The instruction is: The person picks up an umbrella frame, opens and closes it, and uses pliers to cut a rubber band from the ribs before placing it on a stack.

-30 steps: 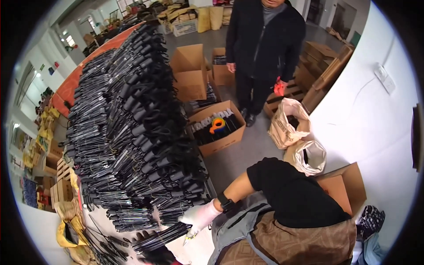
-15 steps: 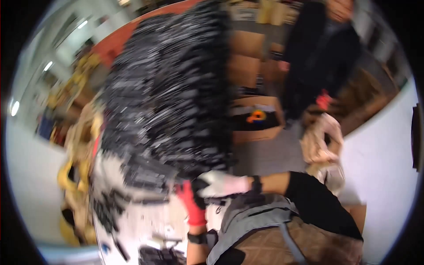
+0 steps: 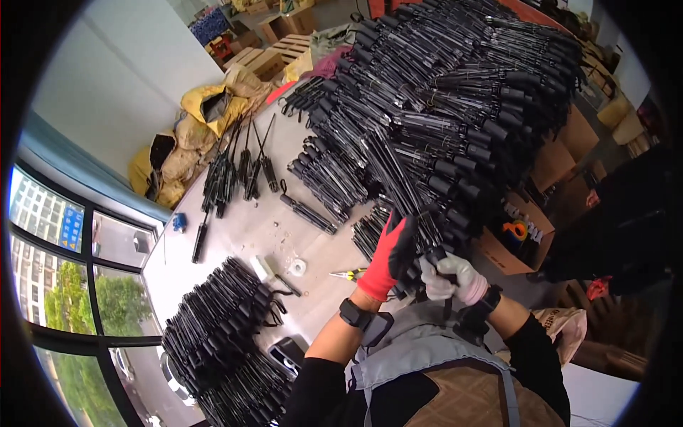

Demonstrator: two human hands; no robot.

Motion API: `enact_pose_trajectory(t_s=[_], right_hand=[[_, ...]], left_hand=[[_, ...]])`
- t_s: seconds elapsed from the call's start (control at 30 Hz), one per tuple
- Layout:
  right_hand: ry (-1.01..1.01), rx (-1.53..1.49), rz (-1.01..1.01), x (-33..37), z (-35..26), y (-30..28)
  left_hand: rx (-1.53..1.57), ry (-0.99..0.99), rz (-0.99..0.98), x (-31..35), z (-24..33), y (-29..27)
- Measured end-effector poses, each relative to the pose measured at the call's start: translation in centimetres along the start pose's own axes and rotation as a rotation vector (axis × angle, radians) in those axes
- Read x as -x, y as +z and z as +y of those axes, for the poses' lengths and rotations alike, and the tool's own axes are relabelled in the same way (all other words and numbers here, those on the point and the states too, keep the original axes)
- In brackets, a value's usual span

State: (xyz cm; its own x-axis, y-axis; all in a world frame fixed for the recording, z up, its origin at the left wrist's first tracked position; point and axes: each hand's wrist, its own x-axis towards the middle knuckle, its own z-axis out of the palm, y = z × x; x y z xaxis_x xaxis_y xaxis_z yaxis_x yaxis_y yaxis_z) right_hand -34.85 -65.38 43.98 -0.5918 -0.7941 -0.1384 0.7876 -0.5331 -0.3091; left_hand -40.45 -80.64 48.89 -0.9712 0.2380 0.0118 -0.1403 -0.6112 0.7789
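A folded black umbrella frame (image 3: 393,173), bare metal ribs without cloth, slants up and away from me over the pile. My left hand (image 3: 388,260), in a red glove with a black palm, is closed around the side of its ribs. In a whitish glove, my right hand (image 3: 455,277) grips the frame's lower end by the handle; its fingers are curled. Beyond both hands lies a big heap of similar umbrella frames (image 3: 427,78). Yellow-handled pliers (image 3: 346,274) rest on the table beside my left hand.
On the pale table (image 3: 245,228) lie a white tape roll (image 3: 297,267), a white-headed tool (image 3: 263,269) and a phone-like device (image 3: 287,352). Another stack of umbrella frames (image 3: 220,313) sits near left. An open carton (image 3: 509,252) and a dark-clothed person (image 3: 612,220) are at right.
My view has swung left and sharpened, bringing the windows and the near-left stack into sight. Both hands stay close together; the umbrella frame now shows tilted up between them.
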Motion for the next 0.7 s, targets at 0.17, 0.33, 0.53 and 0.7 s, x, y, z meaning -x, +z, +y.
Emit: enact_pose_trajectory(t_s=[0.17, 0.33, 0.53, 0.7], right_hand=[[0.028, 0.405, 0.166, -2.4, 0.0, 1.5], [-0.244, 1.367, 0.476, -4.2, 2.6, 1.6], [-0.392, 1.731, 0.576, -6.1, 2.6, 1.2], [-0.353, 2.123, 0.515, -9.2, 2.3, 2.8]], left_hand=[[-0.035, -0.025, 0.231, -0.7, -1.1, -3.2], [0.114, 0.182, 0.376, -6.1, 5.1, -9.7], [0.135, 0.387, 0.428, -4.4, 6.1, -14.3], [-0.064, 0.144, 0.472, 3.4, 0.7, -11.5]])
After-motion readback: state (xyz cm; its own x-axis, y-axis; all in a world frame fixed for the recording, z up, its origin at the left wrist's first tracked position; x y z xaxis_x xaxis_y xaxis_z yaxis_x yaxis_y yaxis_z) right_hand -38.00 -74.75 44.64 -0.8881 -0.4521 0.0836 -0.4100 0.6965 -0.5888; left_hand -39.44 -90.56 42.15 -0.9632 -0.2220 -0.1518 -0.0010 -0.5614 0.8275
